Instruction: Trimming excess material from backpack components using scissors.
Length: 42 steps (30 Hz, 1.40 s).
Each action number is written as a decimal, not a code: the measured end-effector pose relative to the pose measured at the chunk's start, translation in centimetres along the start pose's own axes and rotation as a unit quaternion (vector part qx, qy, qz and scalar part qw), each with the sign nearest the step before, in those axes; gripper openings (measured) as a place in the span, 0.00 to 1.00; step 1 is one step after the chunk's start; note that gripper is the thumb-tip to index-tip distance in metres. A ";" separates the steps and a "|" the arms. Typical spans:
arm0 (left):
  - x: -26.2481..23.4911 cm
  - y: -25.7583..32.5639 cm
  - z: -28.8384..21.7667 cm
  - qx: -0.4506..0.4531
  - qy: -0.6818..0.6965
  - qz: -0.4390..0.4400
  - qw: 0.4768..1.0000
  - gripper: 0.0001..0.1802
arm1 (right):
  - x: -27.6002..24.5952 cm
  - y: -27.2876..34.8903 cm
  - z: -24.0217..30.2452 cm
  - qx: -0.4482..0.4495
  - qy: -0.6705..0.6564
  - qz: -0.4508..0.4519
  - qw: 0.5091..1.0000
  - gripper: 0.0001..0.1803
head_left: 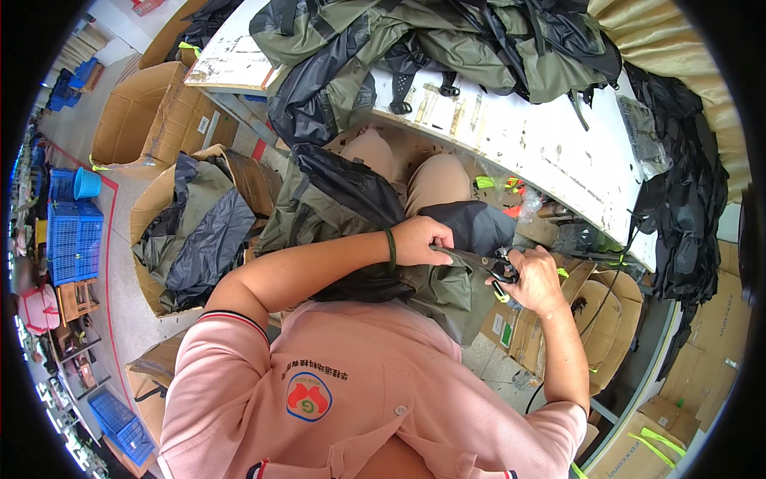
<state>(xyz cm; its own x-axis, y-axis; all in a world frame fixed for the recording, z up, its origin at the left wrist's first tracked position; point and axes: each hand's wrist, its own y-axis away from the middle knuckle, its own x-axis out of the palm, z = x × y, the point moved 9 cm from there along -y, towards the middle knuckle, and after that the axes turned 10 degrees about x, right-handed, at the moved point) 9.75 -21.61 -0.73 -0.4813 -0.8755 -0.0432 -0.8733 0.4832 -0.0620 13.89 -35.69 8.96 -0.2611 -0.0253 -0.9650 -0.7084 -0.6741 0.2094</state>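
Across my lap lies an olive-green and black fabric piece [455, 291], which looks like part of a sewn bag. My left hand [423, 242] is closed, thumb and fingers pinching the edge of this fabric. In my right hand [533, 278] is a pair of scissors [500, 265] with black handles, my fingers wrapped round them. Its blades point left along the pinched edge, close to my left fingertips. Whether the blades are apart I cannot make out.
A white worktable [550, 144] ahead carries a heap of green and black bags [399, 48]. Left of me, a cardboard box [152, 215] holds more such fabric; another box [136, 120] stands behind it. Black bags [678, 176] hang at the right. A black cable [610, 295] dangles nearby.
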 end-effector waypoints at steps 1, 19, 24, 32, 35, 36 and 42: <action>0.0 0.0 -0.1 0.003 -0.011 0.002 1.000 0.07 | 0.3 0.0 -0.2 0.004 -0.001 0.010 1.000 0.23; -0.3 0.1 0.1 0.004 -0.016 -0.002 1.000 0.08 | 0.3 -0.4 -0.6 -0.003 -0.041 -0.002 0.999 0.23; -0.1 -0.3 0.0 0.059 -0.050 -0.022 0.997 0.09 | 1.5 -1.5 0.4 0.049 -0.265 -0.048 0.962 0.22; -12.6 7.0 -4.6 0.147 -0.373 -0.043 0.915 0.20 | 5.7 -2.9 1.3 0.098 -0.463 0.071 0.878 0.12; -18.0 12.4 -3.9 0.028 -0.396 -0.041 0.917 0.20 | 7.0 -3.1 -1.6 0.151 -0.516 0.074 0.840 0.09; -18.9 13.7 -3.2 0.020 -0.389 -0.039 0.920 0.20 | 7.3 -3.1 -2.5 0.167 -0.523 0.074 0.833 0.08; -17.3 14.5 -4.0 0.171 -0.303 -0.087 0.933 0.15 | 5.5 -3.5 -3.5 0.144 -0.417 0.018 0.897 0.11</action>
<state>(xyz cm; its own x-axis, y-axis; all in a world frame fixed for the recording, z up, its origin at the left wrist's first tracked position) 5.07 0.50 3.07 -0.1127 -0.8258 -0.5526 -0.8098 0.3986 -0.4305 17.26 -36.01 2.40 -0.6015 0.5990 -0.5286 -0.7988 -0.4616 0.3858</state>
